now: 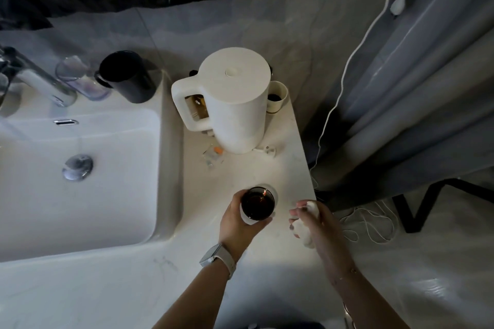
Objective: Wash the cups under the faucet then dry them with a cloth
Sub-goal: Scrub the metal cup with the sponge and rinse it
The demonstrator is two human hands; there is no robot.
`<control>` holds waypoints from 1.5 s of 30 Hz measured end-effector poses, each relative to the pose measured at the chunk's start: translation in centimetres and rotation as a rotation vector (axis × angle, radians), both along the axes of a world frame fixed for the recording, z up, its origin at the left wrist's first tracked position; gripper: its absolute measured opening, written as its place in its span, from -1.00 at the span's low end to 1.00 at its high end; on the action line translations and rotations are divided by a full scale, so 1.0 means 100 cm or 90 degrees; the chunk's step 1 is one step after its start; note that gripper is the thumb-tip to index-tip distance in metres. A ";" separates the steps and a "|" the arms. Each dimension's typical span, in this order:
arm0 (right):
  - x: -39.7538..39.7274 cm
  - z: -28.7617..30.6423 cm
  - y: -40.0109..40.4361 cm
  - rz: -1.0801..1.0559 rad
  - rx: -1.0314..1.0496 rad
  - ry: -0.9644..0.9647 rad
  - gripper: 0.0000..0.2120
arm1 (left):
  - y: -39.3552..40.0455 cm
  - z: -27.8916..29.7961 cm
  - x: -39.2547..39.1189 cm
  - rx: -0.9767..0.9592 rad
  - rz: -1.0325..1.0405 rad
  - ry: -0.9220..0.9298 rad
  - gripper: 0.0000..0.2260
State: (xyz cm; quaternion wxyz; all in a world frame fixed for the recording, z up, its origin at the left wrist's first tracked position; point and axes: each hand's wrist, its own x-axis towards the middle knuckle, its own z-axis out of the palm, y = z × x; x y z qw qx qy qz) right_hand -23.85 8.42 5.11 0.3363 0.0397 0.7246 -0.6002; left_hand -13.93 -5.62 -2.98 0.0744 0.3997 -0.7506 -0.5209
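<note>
Faucet (40, 80): far left, running, a thin stream falling into the sink (80, 195) near the drain (77, 167). Clear cup (80, 79) and black mug (125, 76): standing side by side on the ledge behind the basin, just right of the faucet; I judge these may also belong to the wash, though I cannot tell whether they are wet or dry. Kettle (232, 99): white, upright on the surface (280, 168), with a small cream cup (278, 95) tucked against its far right side and a few small bits of litter at its foot. Left hand (238, 224): its fingers wrap the side of a dark glass (258, 203), which stands mouth up on the surface, near the front right corner, well apart from the sink. Right hand (318, 224): fingers curled round a bunched white cloth (307, 222), held just beside the glass and not touching it. Step in hand, as I read it: drying this glass. To do it well I would keep the left grip low and firm on the wall so the mouth is free, push the cloth inside and turn the glass against it, then wipe the outside and the base. Risk: a wet glass wall slips easily, and the surface edge is close on the right, so I would work over the surface, not past it.
</note>
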 end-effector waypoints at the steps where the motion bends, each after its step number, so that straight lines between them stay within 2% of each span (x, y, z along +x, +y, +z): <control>1: 0.002 0.000 -0.001 0.006 -0.003 0.006 -0.90 | -0.001 0.001 0.003 -0.007 0.000 0.005 -0.37; 4: 0.010 0.002 -0.006 0.014 -0.002 0.028 -0.91 | -0.007 0.013 0.015 -0.025 0.010 0.026 -0.36; 7: 0.025 0.005 -0.013 0.025 -0.009 0.058 -0.66 | -0.018 0.036 0.028 -0.028 0.021 0.059 -0.35; 9: 0.033 0.010 -0.022 0.042 -0.009 0.077 -0.63 | -0.028 0.056 0.037 -0.035 0.033 0.082 -0.36; 15: 0.067 0.025 -0.063 0.059 -0.017 0.128 -0.79 | -0.075 0.101 0.075 -0.064 0.054 0.154 -0.37; 17: 0.089 0.033 -0.081 0.022 -0.001 0.156 -0.97 | -0.098 0.111 0.096 -0.089 0.040 0.173 -0.37; 21: 0.145 0.056 -0.126 0.037 -0.006 0.155 -0.95 | -0.154 0.125 0.147 -0.121 0.012 0.181 -0.38; 28: 0.228 0.078 -0.229 0.012 -0.087 0.119 -0.91 | -0.248 0.118 0.237 -0.098 0.059 0.171 -0.37; 32: 0.247 0.080 -0.275 0.056 -0.071 0.125 -0.94 | -0.291 0.113 0.264 -0.076 0.082 0.175 -0.38; 40: 0.225 0.068 -0.348 0.129 -0.033 0.084 -0.95 | -0.365 0.085 0.254 -0.086 0.121 0.151 -0.41; 45: 0.204 0.055 -0.381 0.180 0.002 0.073 -0.95 | -0.387 0.068 0.237 -0.094 0.101 0.133 -0.38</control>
